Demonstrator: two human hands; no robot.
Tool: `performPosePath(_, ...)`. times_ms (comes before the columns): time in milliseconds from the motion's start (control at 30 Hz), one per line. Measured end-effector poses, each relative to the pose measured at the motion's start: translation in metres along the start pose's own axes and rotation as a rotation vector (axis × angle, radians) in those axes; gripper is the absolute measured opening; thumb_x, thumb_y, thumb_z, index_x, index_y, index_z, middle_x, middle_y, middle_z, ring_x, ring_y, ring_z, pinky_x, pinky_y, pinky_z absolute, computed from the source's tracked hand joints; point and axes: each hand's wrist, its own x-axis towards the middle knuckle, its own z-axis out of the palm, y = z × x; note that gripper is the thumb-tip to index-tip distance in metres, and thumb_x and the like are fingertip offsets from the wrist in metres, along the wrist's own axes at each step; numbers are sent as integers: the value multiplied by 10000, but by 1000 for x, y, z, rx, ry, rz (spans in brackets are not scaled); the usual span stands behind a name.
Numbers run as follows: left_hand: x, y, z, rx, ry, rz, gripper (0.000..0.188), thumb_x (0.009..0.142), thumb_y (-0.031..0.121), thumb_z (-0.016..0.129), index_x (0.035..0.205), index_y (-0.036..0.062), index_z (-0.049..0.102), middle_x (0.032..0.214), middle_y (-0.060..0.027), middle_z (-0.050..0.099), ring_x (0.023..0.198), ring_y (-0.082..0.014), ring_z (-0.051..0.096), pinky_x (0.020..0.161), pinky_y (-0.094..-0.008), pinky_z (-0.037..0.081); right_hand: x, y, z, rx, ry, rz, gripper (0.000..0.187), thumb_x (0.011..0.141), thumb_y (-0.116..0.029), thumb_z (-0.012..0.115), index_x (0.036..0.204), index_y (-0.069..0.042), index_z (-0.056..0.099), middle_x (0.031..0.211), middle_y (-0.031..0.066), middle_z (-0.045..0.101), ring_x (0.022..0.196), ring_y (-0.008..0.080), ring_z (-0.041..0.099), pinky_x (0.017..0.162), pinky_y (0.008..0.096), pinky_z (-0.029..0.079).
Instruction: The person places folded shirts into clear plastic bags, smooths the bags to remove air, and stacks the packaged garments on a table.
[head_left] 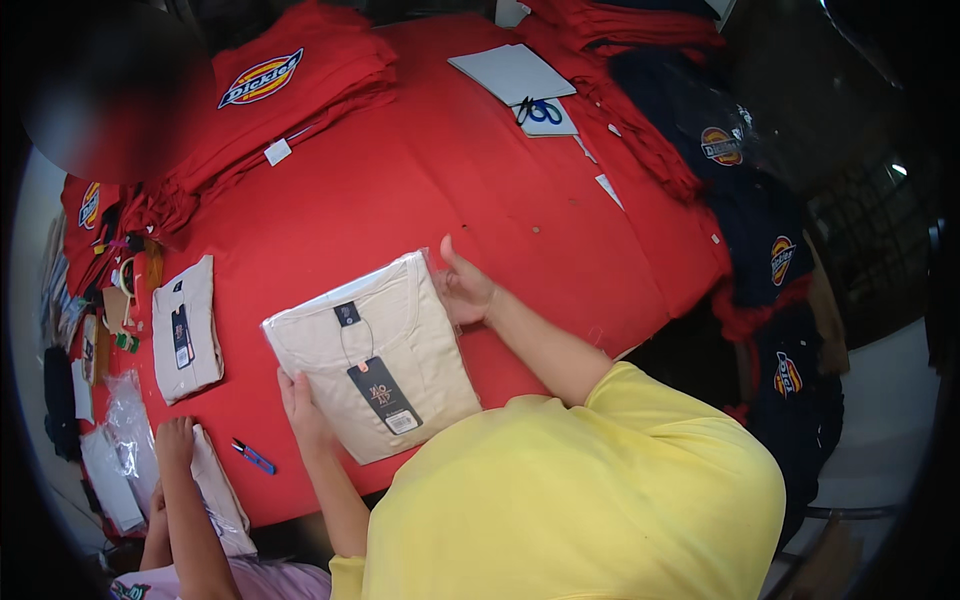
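A folded cream T-shirt (430, 350) in a clear plastic bag is held between my two hands, tilted over the red-covered table. A dark hang tag (384, 394) on a thin string lies on its front, and a small dark neck label (346, 315) shows at the collar. My left hand (303, 405) grips the bag's left edge, with its fingers partly hidden by the package. At the upper right edge, my right hand (465, 285) holds the bag with the thumb raised and the other fingers partly behind it.
At lower left a co-worker's hand (175, 440) rests by another bagged shirt (222, 490). Blue thread snips (254, 457) and a folded beige shirt (200, 325) lie nearby. Red shirts (330, 60) are stacked far left; scissors (543, 112), white cards (510, 72) and navy shirts (755, 215) are far right.
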Motion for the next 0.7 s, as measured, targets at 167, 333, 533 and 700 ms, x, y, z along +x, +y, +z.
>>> performPosePath(167, -9, 13, 8, -110, 49, -149, 372, 990, 132, 436, 1340, 7, 402, 1297, -149, 544, 1180, -223, 558, 1014, -361, 445, 30, 43, 33, -11, 301, -22, 753, 920, -693, 403, 1296, -60, 563, 1337, 135, 573, 1204, 262, 552, 1027, 482, 439)
performPosePath(333, -1, 0, -12, -58, -59, -254, 396, 918, 22, 536, 1290, -8, 405, 1247, -173, 568, 1145, -220, 576, 988, -349, 455, 20, 32, 46, -32, 375, 17, 947, 895, -776, 265, 1429, -9, 416, 1458, 196, 435, 1313, 305, 457, 1103, 475, 361)
performPosePath(533, -10, 10, -19, 137, 81, -283, 412, 934, 20, 546, 1313, -36, 392, 1211, -187, 607, 1108, -204, 598, 953, -326, 466, 2, 8, 53, -687, 385, 269, 530, 978, -227, 531, 1418, 23, 370, 1289, 156, 573, 1169, 253, 581, 981, 406, 479)
performPosePath(700, -12, 15, -30, 177, 101, -327, 421, 947, 59, 560, 1325, -52, 411, 1073, -165, 671, 976, -185, 653, 861, -291, 505, 22, 13, 55, -991, 522, 301, 551, 910, 27, 565, 1415, 40, 344, 1221, 184, 605, 1071, 233, 641, 946, 359, 530)
